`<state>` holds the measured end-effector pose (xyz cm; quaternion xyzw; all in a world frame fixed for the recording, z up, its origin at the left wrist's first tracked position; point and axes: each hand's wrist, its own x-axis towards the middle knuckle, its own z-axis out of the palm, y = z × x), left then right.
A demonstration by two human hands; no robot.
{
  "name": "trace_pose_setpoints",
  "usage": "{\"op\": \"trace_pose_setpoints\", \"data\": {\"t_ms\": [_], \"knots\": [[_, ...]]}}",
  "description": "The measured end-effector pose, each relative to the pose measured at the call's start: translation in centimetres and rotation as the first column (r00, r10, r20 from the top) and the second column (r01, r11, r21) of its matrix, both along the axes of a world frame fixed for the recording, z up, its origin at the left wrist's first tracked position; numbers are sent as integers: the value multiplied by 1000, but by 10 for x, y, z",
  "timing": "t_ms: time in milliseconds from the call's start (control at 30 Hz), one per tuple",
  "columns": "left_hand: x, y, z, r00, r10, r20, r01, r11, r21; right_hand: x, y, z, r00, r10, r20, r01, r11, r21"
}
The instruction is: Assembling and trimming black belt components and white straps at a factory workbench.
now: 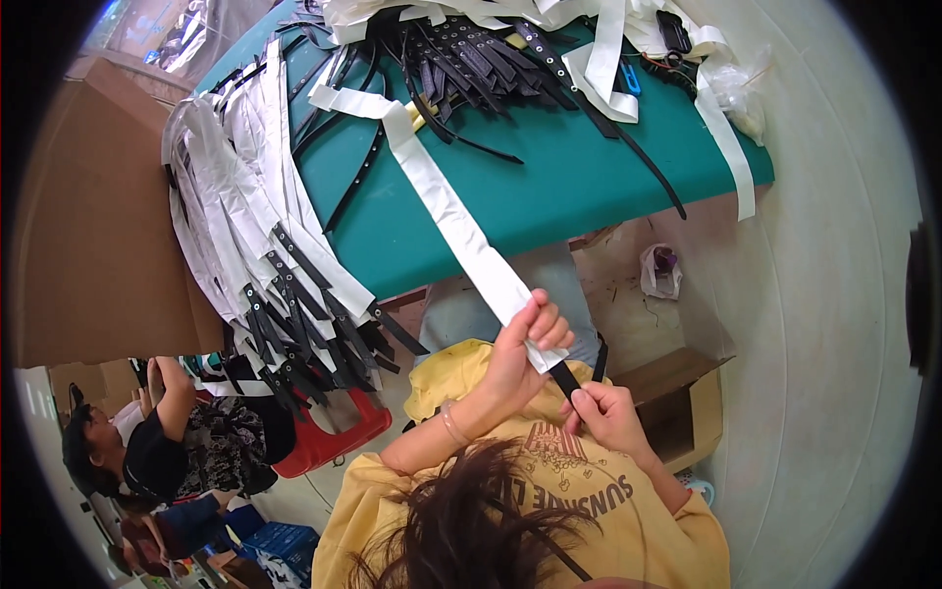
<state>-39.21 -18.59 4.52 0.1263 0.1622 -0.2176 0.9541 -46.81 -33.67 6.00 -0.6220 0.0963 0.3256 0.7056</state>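
A long white paper-like sleeve (456, 221) runs from the table down to my lap. My left hand (528, 344) is closed around its lower end. Out of that end sticks the black end of a belt (564, 380), pinched by the fingers of my right hand (606, 414). How far the belt reaches inside the sleeve is hidden. On the green table (549, 191), black belts with metal eyelets (476, 64) lie in a heap. More belts in white sleeves (235, 196) hang over the table's left edge, their black ends (294, 314) dangling.
A large brown cardboard (108, 216) stands left of the table. Below it sits another person (167, 432), near a red stool (334, 432). An open box (687, 402) and a small white bag (660, 272) are on the floor at right. A blue cutter (630, 79) lies on the table.
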Motion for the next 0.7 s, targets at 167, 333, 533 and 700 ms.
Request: {"op": "trace_pose_setpoints", "data": {"t_ms": [167, 333, 533, 700], "knots": [[-16, -10, 3, 989, -149, 21, 148, 988, 48, 2, 13, 1, 996, -87, -2, 87, 996, 29], [-25, 1, -8, 949, -311, 45, 254, 844, 473, -6, -6, 1, 997, -75, -25, 76, 997, 27], [-34, 26, -16, 805, -592, -39, 383, 469, 796, -9, -10, -1, 995, -93, -21, 93, 996, -1], [-43, 22, -24, 777, -630, 9, 372, 470, 800, 2, 0, -1, 989, -139, -52, 140, 990, 10]]}}
